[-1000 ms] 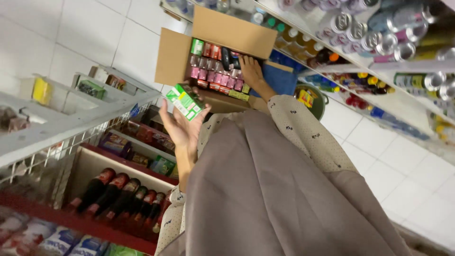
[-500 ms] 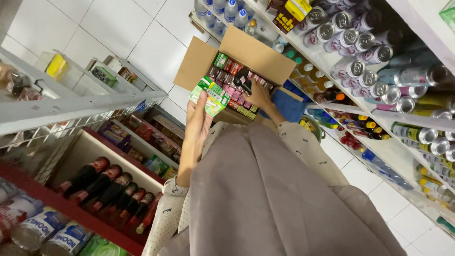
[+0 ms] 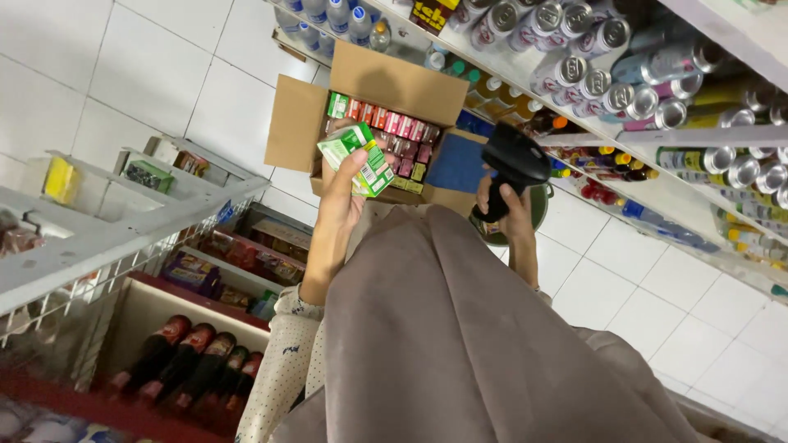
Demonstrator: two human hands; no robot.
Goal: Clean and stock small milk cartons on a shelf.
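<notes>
My left hand (image 3: 343, 193) holds a small green and white carton (image 3: 356, 157) up in front of me. My right hand (image 3: 502, 207) grips a black handheld scanner (image 3: 512, 166), raised to the right of the carton and a short way apart from it. Below and behind both hands an open cardboard box (image 3: 297, 123) stands on the white tiled floor, packed with several small red, pink and green cartons (image 3: 392, 136). A grey-brown cloth (image 3: 460, 344) hangs down over my front and hides my lower arms.
A shelf with rows of drink cans (image 3: 607, 57) and bottles (image 3: 345, 15) runs along the right. To the left stands a white wire shelf (image 3: 123, 238), with dark bottles (image 3: 189, 357) and packets on lower shelves. A blue flat object (image 3: 456, 162) lies beside the box.
My right hand has left the box and come up holding the black scanner. My left hand has kept the green carton raised, now slightly lower and closer to me.
</notes>
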